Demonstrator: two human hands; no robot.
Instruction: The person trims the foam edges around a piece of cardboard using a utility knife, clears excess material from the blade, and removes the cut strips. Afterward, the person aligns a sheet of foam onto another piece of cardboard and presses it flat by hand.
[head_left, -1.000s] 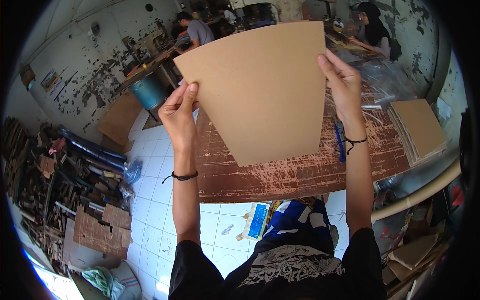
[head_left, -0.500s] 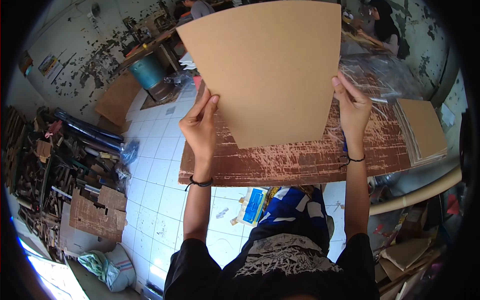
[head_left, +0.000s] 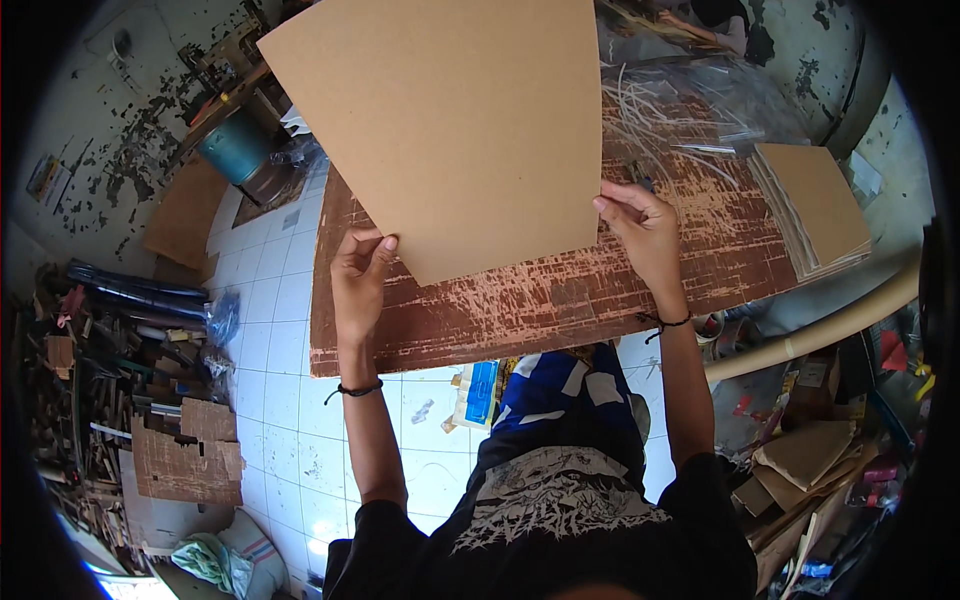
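Note:
A large flat sheet of brown cardboard [head_left: 470,140] is held up over the worktable, its far part cut off by the top of the view. My left hand [head_left: 360,275] pinches its left edge near the bottom corner, thumb on the face turned to me. On the opposite edge my right hand [head_left: 642,228] grips the sheet the same way, a little higher. Below it lies the worktable [head_left: 480,320], its reddish-brown top scuffed and scored with pale cut marks.
A stack of cardboard sheets [head_left: 815,205] sits at the table's right end. Clear plastic sheeting [head_left: 730,95] and pale strips [head_left: 640,110] lie behind. A long cardboard tube [head_left: 810,335] is at the right. Scrap wood [head_left: 85,380] fills the left side. Another person [head_left: 725,25] works at the far right.
Both hands have shifted left with the cardboard sheet and now hold it lower along its edges. My view has turned slightly, so the surroundings have moved left too.

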